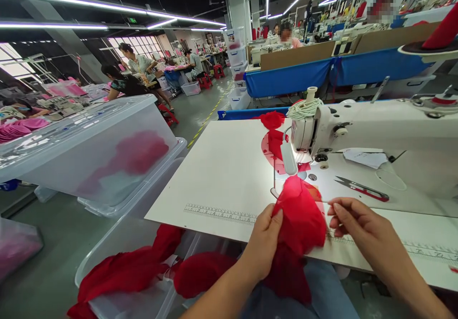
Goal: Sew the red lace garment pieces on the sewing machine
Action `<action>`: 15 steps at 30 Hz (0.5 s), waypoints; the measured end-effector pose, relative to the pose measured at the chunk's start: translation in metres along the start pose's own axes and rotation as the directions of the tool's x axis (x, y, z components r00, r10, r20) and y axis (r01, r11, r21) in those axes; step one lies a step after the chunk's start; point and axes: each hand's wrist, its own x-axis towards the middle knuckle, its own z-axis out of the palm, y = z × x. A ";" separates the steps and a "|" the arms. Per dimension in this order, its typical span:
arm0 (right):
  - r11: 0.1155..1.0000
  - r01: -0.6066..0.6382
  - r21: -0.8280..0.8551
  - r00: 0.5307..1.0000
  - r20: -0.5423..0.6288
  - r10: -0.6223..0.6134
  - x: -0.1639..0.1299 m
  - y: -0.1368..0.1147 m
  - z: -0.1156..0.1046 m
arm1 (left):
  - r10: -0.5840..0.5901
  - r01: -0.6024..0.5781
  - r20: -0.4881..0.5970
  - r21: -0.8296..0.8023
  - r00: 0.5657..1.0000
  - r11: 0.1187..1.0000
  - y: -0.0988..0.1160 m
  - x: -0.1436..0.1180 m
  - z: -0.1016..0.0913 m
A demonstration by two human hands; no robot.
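We sit at a big white table (214, 166), and it gives our cloth a flat place to lie. The sewing machine (375, 123) stands on its right part, so there is bare table left of the sewing machine, likely as room for cloth to spread. Below and to the left of the sewing machine is a clear tub (103, 242) with more red pieces (125, 271), probably kept low so we can reach them.

Our red cloth (302, 214) is just on our side of the sewing machine's head, hanging over the table edge toward our lap. Our left hand (263, 240) pinches its left edge, thumb on top, maybe to keep it from sliding down. Our right hand (361, 223) is beside the cloth's right edge, in front of the sewing machine. Its thumb and pointing finger come together, but we can't tell if they hold a thread.

The little snips (361, 188) lie under the sewing machine's arm, close to our right hand, perhaps so they are easy to grab.
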 end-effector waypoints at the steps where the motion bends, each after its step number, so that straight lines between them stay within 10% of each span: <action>1: 0.998 -0.062 -0.009 0.995 0.075 0.062 0.000 0.003 -0.003 | -0.065 0.065 0.006 -0.189 0.998 0.980 0.001 -0.001 -0.001; 6: 0.965 -0.124 -0.232 0.968 0.186 0.169 -0.005 0.010 0.001 | -0.180 0.145 0.014 -0.660 0.983 0.737 0.007 -0.001 0.005; 15: 0.984 0.069 -0.164 0.997 0.028 -0.065 -0.005 0.004 0.011 | -0.193 0.074 -0.073 -0.750 0.978 0.657 0.009 0.001 0.025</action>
